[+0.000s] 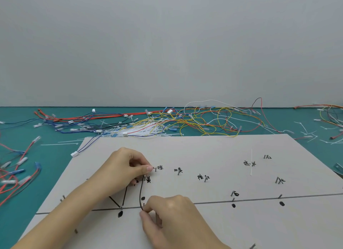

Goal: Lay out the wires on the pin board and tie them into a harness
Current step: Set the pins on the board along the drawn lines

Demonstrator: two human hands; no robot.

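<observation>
A grey pin board lies in front of me, with short metal pins, handwritten labels and drawn black route lines. My left hand pinches the upper end of a thin dark wire near a labelled pin. My right hand pinches the lower end of the same wire, close to the long horizontal line on the board. The wire curves between the two hands. A blue wire with a white connector trails onto the board's far-left corner.
A tangled pile of coloured wires with connectors lies on the teal mat behind the board. More red and blue wires lie at the left. A white cable tie rests on the board's right part; loose ties lie at the far right.
</observation>
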